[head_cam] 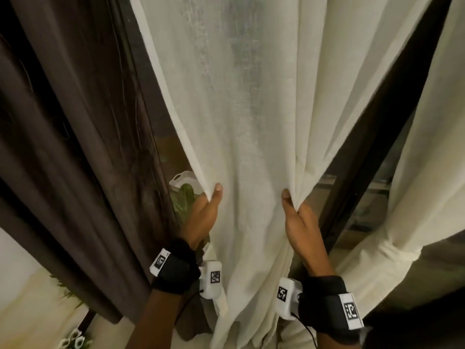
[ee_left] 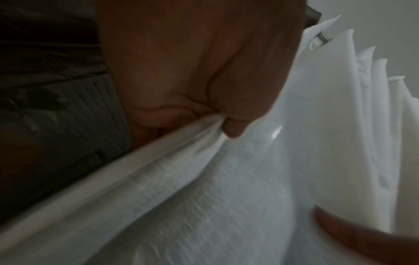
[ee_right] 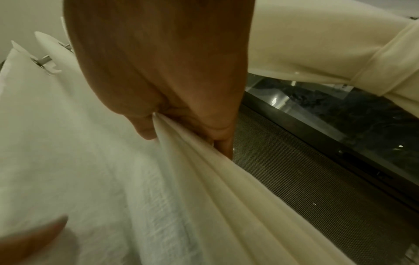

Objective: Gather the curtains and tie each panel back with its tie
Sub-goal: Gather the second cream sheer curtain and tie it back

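A cream sheer curtain panel (head_cam: 246,127) hangs in the middle of the head view. My left hand (head_cam: 205,212) grips its left edge, thumb in front and fingers behind the cloth (ee_left: 204,161). My right hand (head_cam: 295,217) grips its right edge, with several folds bunched between thumb and fingers (ee_right: 181,143). The two hands are apart, with flat cloth between them. At the right, a second cream panel (head_cam: 427,147) is gathered and bound by a cream tie (head_cam: 400,250). No loose tie for the middle panel is in view.
A dark brown heavy curtain (head_cam: 75,147) hangs at the left. A dark window frame (head_cam: 377,137) and mesh screen (ee_right: 306,179) lie behind the right edge. Green plant leaves (head_cam: 186,197) and a white basket (head_cam: 185,178) show behind the left hand.
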Motion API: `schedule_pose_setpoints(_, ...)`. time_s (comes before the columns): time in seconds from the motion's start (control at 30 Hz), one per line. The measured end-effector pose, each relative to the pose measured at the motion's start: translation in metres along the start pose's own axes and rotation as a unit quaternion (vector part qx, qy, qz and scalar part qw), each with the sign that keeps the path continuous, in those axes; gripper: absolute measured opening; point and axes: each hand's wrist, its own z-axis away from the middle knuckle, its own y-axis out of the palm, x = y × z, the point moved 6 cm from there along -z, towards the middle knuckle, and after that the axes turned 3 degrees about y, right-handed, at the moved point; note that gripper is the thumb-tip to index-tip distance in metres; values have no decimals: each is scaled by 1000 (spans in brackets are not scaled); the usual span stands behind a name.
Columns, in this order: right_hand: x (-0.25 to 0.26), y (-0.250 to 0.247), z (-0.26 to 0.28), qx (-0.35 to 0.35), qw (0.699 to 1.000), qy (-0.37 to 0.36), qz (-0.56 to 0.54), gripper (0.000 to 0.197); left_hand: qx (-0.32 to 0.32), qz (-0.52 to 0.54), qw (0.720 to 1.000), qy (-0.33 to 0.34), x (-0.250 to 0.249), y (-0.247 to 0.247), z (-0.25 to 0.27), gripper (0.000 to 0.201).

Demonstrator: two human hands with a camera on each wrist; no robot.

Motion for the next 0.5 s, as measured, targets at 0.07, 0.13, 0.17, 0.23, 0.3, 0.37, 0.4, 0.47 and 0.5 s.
schedule_pose_setpoints(0.07, 0, 13, 1, 45, 999, -21, 10, 31, 103, 72, 992, -30, 10, 18, 6, 74)
schedule_pose_setpoints(0.13, -3, 24, 2, 81, 995, -53, 38, 28, 206, 145, 967, -31, 15, 36, 17, 78)
schedule_pose_setpoints(0.17, -4, 29, 4, 98, 992, -66, 52, 28, 240, 140, 960, -23, 9, 40, 24, 73)
schedule_pose_setpoints(0.23, -7, 37, 8, 123, 984, -100, 88, 45, 279, 64, 958, 33, -8, 47, 32, 50)
schedule_pose_setpoints(0.3, -9, 42, 13, 141, 970, -144, 136, 63, 285, 3, 956, 74, -22, 54, 30, 39)
schedule_pose_setpoints(0.37, -14, 47, 12, 181, 961, -147, 147, 44, 268, -46, 957, 100, -30, 58, 24, 51)
schedule_pose_setpoints(0.4, -18, 49, 10, 197, 959, -144, 144, 46, 255, -70, 958, 114, -33, 59, 22, 60)
schedule_pose_setpoints(0.47, -26, 47, 7, 208, 959, -128, 144, 46, 227, -106, 960, 127, -35, 61, 17, 56)
schedule_pose_setpoints(0.5, -31, 44, 5, 213, 959, -120, 144, 41, 212, -118, 962, 128, -36, 62, 16, 48)
